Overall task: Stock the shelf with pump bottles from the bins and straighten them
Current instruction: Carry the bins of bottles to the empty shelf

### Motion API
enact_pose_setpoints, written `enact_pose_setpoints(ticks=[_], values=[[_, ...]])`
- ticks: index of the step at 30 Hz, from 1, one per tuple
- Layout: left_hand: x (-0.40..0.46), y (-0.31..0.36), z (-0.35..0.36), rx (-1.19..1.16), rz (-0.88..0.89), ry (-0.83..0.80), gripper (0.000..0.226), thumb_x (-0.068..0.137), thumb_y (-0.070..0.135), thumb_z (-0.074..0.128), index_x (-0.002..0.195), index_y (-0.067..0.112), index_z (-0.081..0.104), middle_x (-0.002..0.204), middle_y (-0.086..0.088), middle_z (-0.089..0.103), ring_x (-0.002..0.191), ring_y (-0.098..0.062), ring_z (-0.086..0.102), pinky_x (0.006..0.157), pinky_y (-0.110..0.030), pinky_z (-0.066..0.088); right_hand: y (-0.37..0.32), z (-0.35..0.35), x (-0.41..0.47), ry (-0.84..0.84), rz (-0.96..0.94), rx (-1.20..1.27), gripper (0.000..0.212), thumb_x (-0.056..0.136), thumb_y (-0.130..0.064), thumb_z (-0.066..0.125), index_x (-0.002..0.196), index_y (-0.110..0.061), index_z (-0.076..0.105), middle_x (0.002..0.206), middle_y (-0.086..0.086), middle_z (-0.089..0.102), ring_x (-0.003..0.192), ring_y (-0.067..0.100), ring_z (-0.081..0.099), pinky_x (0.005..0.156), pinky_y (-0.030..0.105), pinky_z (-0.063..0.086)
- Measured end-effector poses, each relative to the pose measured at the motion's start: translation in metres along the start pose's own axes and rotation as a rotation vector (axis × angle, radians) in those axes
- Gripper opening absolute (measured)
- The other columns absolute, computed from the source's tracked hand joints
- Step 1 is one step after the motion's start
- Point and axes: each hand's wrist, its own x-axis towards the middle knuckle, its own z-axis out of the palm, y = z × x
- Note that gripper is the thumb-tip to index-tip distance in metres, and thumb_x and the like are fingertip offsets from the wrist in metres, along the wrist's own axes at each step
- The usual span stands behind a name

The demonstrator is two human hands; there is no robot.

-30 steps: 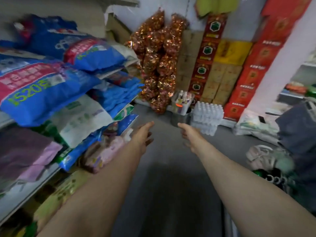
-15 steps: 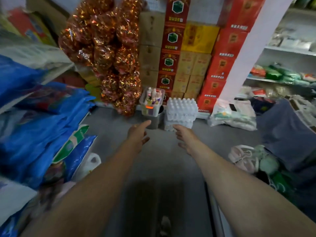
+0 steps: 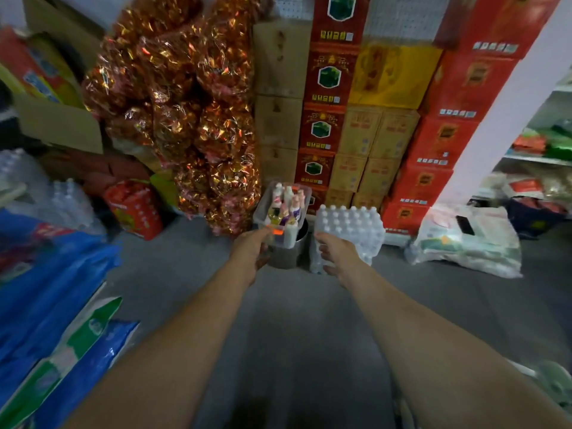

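Grey floor (image 3: pixel 288 320) runs down a cluttered stockroom aisle toward a far wall stacked with red cartons (image 3: pixel 323 88) and yellow cartons (image 3: pixel 393 75), with shiny orange bags (image 3: pixel 185 119) heaped at the far left. Blue sacks (image 3: pixel 46 289) crowd the near left, and a white shelf (image 3: pixel 538 159) with packaged goods shows at the far right beside a white pillar (image 3: pixel 507 113).

At the aisle's far end, a clear bin (image 3: pixel 263 209) of pump bottles (image 3: pixel 286 205) sits on top of a metal pot (image 3: pixel 286 257), just left of a shrink-wrapped pack of water bottles (image 3: pixel 349 224). Both arms stretch toward it. The left hand (image 3: pixel 250 252) is relaxed with fingers extended, at or just short of the bin's near edge; contact cannot be told. The right hand (image 3: pixel 337 258) is spread and empty in front of the water pack.

Judging by this, the stocking has barely begun: the bin looks full, no bottle is held, and fetching, shelving and straightening all remain.
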Motion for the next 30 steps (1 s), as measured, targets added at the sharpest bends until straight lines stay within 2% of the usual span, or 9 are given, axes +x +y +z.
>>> enact_pose_setpoints(ticks=[4, 9, 12, 15, 18, 22, 24, 28, 30], values=[[0.082, 0.017, 0.023, -0.002, -0.032, 0.014, 0.015, 0.084, 0.026, 0.077, 0.081, 0.016, 0.067, 0.074, -0.004, 0.059, 0.067, -0.017, 0.055, 0.074, -0.035, 0.052, -0.028, 0.014, 0.074, -0.010, 0.020, 0.018, 0.027, 0.084, -0.041, 0.074, 0.092, -0.018, 0.061, 0.102, 0.000, 0.061, 0.093, 0.016, 0.059, 0.080, 0.036, 0.053], [0.198, 0.047, 0.047, -0.015, -0.050, -0.061, 0.024, 0.086, 0.031, 0.075, 0.097, 0.013, 0.063, 0.076, -0.003, 0.059, 0.068, -0.017, 0.055, 0.069, -0.031, 0.049, -0.070, 0.034, 0.171, -0.017, -0.012, 0.076, 0.018, 0.086, -0.035, 0.073, 0.087, -0.022, 0.061, 0.087, -0.007, 0.062, 0.081, 0.009, 0.058, 0.071, 0.030, 0.045], [0.266, 0.078, 0.060, -0.032, -0.078, -0.088, 0.021, 0.082, 0.029, 0.079, 0.090, 0.013, 0.067, 0.068, 0.000, 0.069, 0.066, -0.018, 0.066, 0.062, -0.028, 0.054, -0.105, 0.052, 0.229, 0.019, -0.015, 0.068, 0.015, 0.084, -0.033, 0.075, 0.081, -0.025, 0.063, 0.076, -0.009, 0.067, 0.074, 0.007, 0.061, 0.067, 0.029, 0.045], [0.326, 0.110, 0.072, 0.012, -0.102, -0.067, 0.033, 0.081, 0.028, 0.079, 0.107, 0.010, 0.070, 0.086, -0.005, 0.073, 0.075, -0.019, 0.068, 0.065, -0.028, 0.054, -0.135, 0.067, 0.281, 0.025, -0.007, 0.048, 0.012, 0.082, -0.032, 0.075, 0.079, -0.024, 0.067, 0.059, -0.012, 0.070, 0.061, 0.008, 0.068, 0.059, 0.027, 0.043], [0.379, 0.129, 0.089, 0.052, -0.142, -0.067, 0.052, 0.078, 0.032, 0.079, 0.121, 0.007, 0.066, 0.104, -0.010, 0.072, 0.088, -0.025, 0.068, 0.075, -0.033, 0.055, -0.158, 0.077, 0.335, 0.071, 0.040, 0.068, 0.013, 0.079, -0.033, 0.077, 0.082, -0.024, 0.068, 0.074, -0.006, 0.071, 0.071, 0.009, 0.067, 0.057, 0.026, 0.045], [0.440, 0.134, 0.114, 0.044, -0.150, -0.052, 0.058, 0.077, 0.030, 0.082, 0.127, 0.008, 0.061, 0.109, -0.010, 0.069, 0.098, -0.024, 0.067, 0.077, -0.037, 0.058, -0.169, 0.084, 0.404, 0.066, 0.125, 0.075, 0.020, 0.080, -0.030, 0.076, 0.093, -0.017, 0.067, 0.067, -0.004, 0.072, 0.059, 0.010, 0.069, 0.043, 0.021, 0.047], [0.472, 0.133, 0.126, 0.049, -0.176, -0.034, 0.057, 0.078, 0.028, 0.082, 0.126, 0.006, 0.060, 0.107, -0.008, 0.068, 0.099, -0.024, 0.067, 0.082, -0.035, 0.059, -0.173, 0.086, 0.442, 0.055, 0.164, 0.049, 0.033, 0.081, -0.033, 0.075, 0.106, -0.014, 0.067, 0.086, 0.000, 0.071, 0.075, 0.014, 0.067, 0.055, 0.026, 0.047], [0.530, 0.137, 0.142, 0.058, -0.236, -0.001, 0.015, 0.087, 0.020, 0.073, 0.091, 0.008, 0.066, 0.078, -0.004, 0.068, 0.057, -0.011, 0.069, 0.048, -0.019, 0.051, -0.184, 0.088, 0.521, 0.009, 0.232, -0.025, 0.042, 0.080, -0.035, 0.073, 0.115, -0.013, 0.069, 0.109, 0.009, 0.071, 0.097, 0.024, 0.066, 0.080, 0.037, 0.053], [0.561, 0.143, 0.151, 0.061, -0.242, 0.024, 0.012, 0.093, 0.018, 0.066, 0.094, 0.006, 0.066, 0.088, -0.007, 0.065, 0.069, -0.016, 0.067, 0.054, -0.023, 0.049, -0.192, 0.089, 0.560, -0.008, 0.257, -0.047, 0.039, 0.079, -0.034, 0.073, 0.114, -0.015, 0.071, 0.110, 0.010, 0.073, 0.096, 0.025, 0.067, 0.080, 0.038, 0.053]])
